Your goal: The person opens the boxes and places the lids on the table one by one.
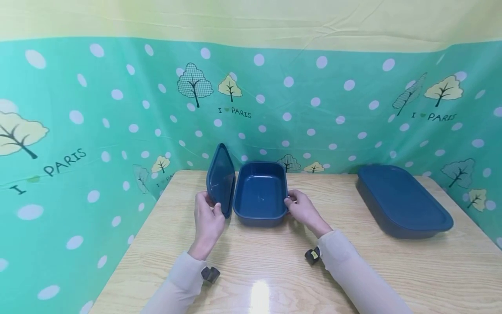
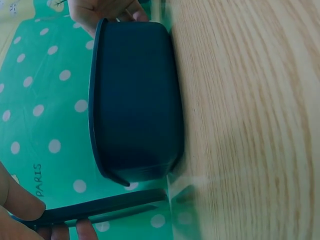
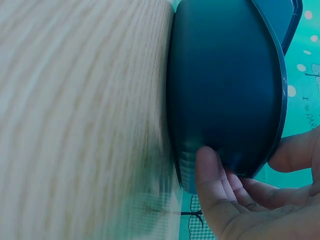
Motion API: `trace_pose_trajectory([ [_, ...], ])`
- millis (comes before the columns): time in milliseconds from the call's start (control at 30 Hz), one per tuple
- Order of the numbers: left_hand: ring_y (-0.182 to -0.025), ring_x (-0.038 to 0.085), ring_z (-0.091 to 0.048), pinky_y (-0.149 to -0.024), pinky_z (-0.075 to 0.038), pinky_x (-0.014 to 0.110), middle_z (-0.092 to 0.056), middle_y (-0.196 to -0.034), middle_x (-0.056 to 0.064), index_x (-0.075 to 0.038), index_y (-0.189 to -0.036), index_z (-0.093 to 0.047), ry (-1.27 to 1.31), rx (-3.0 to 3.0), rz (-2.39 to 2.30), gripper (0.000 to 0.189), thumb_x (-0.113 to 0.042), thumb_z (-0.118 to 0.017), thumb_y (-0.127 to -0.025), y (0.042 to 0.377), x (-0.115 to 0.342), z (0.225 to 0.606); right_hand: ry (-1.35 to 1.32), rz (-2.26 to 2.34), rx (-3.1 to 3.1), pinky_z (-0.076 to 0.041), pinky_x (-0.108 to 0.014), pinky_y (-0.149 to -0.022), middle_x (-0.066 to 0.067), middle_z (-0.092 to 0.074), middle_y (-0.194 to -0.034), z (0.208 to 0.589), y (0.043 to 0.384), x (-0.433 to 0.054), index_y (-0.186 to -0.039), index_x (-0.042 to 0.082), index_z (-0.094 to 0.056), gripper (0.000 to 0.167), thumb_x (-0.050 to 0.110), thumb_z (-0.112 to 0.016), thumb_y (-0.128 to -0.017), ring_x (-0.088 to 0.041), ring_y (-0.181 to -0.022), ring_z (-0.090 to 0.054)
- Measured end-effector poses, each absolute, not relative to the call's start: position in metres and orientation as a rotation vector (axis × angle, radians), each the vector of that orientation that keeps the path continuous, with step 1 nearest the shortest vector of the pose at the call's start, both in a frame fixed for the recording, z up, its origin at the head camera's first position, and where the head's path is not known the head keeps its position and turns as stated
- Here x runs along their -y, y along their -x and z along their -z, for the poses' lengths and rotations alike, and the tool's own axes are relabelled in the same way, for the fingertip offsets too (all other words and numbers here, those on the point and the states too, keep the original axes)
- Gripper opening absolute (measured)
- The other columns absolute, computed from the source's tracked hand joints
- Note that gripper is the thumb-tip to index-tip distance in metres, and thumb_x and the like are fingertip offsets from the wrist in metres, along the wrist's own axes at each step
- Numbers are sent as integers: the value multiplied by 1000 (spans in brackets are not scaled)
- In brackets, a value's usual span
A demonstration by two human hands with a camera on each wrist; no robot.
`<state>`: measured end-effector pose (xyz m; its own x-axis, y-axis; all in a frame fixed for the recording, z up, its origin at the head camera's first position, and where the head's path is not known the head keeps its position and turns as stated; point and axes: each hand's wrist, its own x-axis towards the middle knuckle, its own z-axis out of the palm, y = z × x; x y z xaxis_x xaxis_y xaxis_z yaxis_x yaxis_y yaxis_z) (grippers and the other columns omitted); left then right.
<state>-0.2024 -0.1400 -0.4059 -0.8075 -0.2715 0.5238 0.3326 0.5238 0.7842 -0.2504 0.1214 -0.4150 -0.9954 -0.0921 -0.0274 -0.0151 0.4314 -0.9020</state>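
Observation:
A dark blue rectangular plastic container (image 1: 260,221), uncovered and with nothing in it, stands on the table near the back. Its lid (image 1: 221,179) is held on edge just left of it. My left hand (image 1: 208,220) pinches the lid's near edge, thumb on one face and fingers on the other, as the left wrist view shows on the lid (image 2: 100,206). At the container's right side, my right hand (image 1: 305,210) grips the rim. In the right wrist view its thumb is at the rim and its fingers (image 3: 207,167) lie against the outer wall.
A larger dark blue container with its lid on (image 1: 405,198) stands at the right of the wooden table (image 1: 251,261). A green dotted curtain (image 1: 313,109) hangs behind and to the left. Small black devices (image 1: 312,256) sit at both wrists.

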Motion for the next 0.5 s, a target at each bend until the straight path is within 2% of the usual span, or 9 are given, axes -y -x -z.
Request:
trace_pose_trajectory([
  [500, -87, 28, -48, -78, -41, 36, -46, -97, 16, 4, -110, -43, 11, 2203, 1288, 28, 9, -54, -86, 204, 143, 409, 98, 1634, -2600, -55, -39, -74, -17, -55, -104, 416, 251, -121, -130, -5, -48, 35, 11, -46, -99, -23, -85, -58],
])
